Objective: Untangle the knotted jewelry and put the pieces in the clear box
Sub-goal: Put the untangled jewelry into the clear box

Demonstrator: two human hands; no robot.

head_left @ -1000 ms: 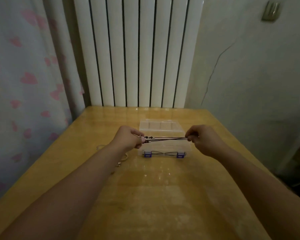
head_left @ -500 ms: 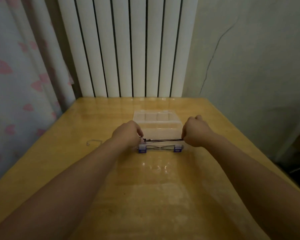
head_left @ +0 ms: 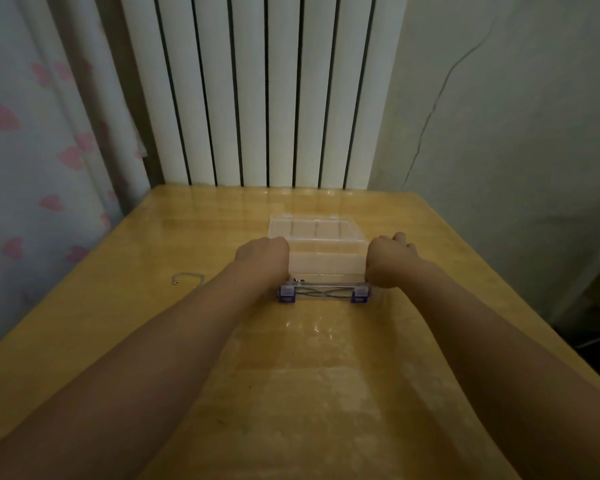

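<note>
Lowering a beaded cord (head_left: 300, 280) stretched between left hand (head_left: 264, 258) and right hand (head_left: 388, 263), both gripping its ends, a person has brought it from above down into the open clear box (head_left: 326, 263) at frame centre; release looks next.

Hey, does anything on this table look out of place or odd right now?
One thin silver chain piece lies loose on the wooden table, left of the left hand and outside the clear box. Otherwise nothing looks spilled or damaged.
</note>
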